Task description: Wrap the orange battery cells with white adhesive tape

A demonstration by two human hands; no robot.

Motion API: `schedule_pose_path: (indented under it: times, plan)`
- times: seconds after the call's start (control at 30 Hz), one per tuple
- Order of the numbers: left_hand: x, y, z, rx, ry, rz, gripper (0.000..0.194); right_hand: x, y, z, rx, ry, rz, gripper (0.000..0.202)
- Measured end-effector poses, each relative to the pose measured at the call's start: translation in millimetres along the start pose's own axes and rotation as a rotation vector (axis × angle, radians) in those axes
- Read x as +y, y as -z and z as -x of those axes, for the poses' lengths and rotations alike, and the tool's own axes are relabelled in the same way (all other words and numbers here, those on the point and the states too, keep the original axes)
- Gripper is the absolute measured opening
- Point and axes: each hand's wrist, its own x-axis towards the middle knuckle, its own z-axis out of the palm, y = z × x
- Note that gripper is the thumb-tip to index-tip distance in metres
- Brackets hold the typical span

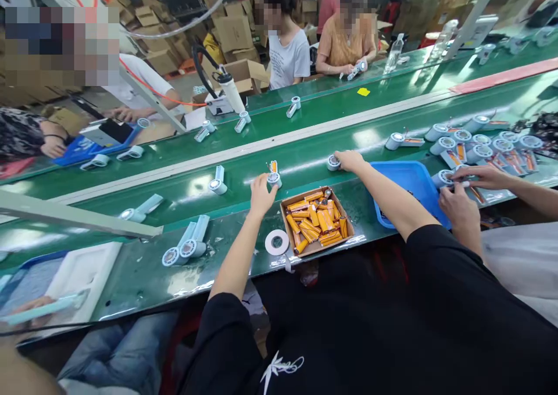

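A pale-blue round-headed plastic device (pixel 274 179) with an exposed orange cylinder (pixel 274 166) sits between the left grip's (pixel 261 195) fingertips, another pale-blue round plastic head (pixel 333 163) touching the right grip (pixel 351 161).

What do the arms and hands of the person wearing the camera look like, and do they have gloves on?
No gloves: the left hand and right hand are bare. The forearms are bare too, with no watch or bracelet that I can see. Short, plain black sleeves cover the upper arms.
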Motion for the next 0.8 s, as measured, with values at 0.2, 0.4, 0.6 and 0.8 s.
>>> schedule_pose_path:
  times: [0.2,0.4,0.6,0.8]
  plan:
    - [-12.3,34.0,119.7,-0.341,-0.145,0.058,0.031,-13.4,-1.9,24.3,0.169,0.211,-0.149,0.065]
    - [-36.5,48.4,202.0,-0.425,-0.28,-0.023,0.046,-47.8,-30.2,167.1,0.181,0.513,-0.896,0.036]
    - [-24.5,56.6,197.1,-0.349,-0.276,-0.187,0.032,-89.8,-46.6,230.7,0.025,0.386,-1.089,0.031]
    - [10.6,101.9,229.6,-0.036,-0.342,-0.091,0.043,-114.4,-30.6,249.5,-0.326,0.363,-1.237,0.053]
